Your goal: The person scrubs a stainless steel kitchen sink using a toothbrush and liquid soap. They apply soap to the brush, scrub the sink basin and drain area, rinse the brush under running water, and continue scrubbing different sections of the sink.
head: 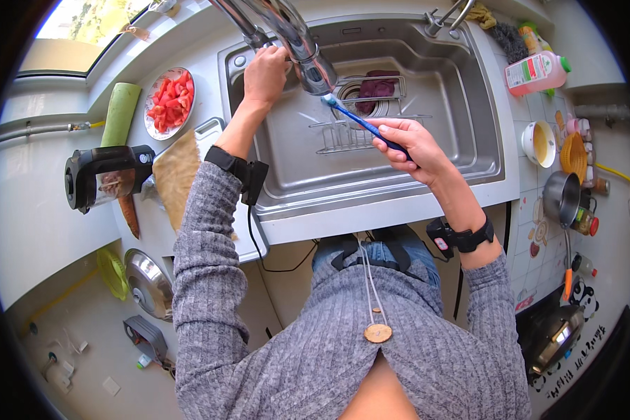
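Observation:
My right hand (409, 147) grips a blue-handled brush (367, 126), possibly a toothbrush. The brush's pale head points up and left, just beneath the spout of a chrome faucet (315, 68). Curled fingers of my left hand (266, 71) are at the faucet's base, on its lever side; the spout partly hides the fingertips. Below both hands is a stainless steel sink (304, 157). Inside the sink, a wire rack (341, 139) stands near the drain, with a dark purple cloth (378, 92) crumpled by it.
Left of the sink are a plate of chopped tomato (170, 102), a green gourd-like vegetable (121, 113), a black-handled pitcher (107, 176), a carrot (129, 218) and a cutting board (210, 128). To the right are a pink liquid bottle (538, 73), a bowl (538, 144) and a saucepan (560, 197).

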Tool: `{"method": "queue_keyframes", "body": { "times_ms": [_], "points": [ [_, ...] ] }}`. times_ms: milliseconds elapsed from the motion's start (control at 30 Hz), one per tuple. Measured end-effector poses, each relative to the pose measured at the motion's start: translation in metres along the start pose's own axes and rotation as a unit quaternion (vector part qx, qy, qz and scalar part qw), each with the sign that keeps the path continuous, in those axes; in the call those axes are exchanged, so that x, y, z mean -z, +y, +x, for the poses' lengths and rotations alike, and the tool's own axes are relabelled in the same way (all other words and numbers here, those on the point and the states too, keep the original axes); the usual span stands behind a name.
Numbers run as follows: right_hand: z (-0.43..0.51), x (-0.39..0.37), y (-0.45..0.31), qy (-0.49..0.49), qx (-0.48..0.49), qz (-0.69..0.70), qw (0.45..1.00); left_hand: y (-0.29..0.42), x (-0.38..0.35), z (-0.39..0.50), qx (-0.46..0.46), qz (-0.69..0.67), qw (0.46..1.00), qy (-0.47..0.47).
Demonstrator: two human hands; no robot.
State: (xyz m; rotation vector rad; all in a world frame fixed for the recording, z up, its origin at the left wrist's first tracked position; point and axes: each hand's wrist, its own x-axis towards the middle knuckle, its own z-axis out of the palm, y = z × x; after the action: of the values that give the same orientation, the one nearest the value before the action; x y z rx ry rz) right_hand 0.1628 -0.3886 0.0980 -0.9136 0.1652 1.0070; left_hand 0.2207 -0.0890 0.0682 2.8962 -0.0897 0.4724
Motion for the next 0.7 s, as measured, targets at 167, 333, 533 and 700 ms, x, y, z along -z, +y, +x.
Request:
{"method": "queue_keyframes", "body": {
  "times_ms": [167, 333, 533, 700],
  "points": [
    [-0.002, 0.002, -0.003, 0.018, -0.01, -0.006, 1.0, -0.004, -0.002, 0.005, 0.001, 0.005, 1.0, 0.008],
    [0.007, -0.001, -0.002, 0.014, 0.063, -0.113, 0.991, -0.009, -0.006, 0.019, 0.032, -0.009, 0.997, 0.073],
    [-0.005, 0.02, 0.009, 0.069, 0.029, -0.489, 0.869, -0.024, -0.001, 0.009, 0.082, -0.078, 0.993, 0.028],
    [-0.013, 0.044, 0.022, 0.05, -0.068, -0.625, 0.776, -0.065, 0.032, -0.096, 0.069, -0.185, 0.979, -0.054]
  ]
}}
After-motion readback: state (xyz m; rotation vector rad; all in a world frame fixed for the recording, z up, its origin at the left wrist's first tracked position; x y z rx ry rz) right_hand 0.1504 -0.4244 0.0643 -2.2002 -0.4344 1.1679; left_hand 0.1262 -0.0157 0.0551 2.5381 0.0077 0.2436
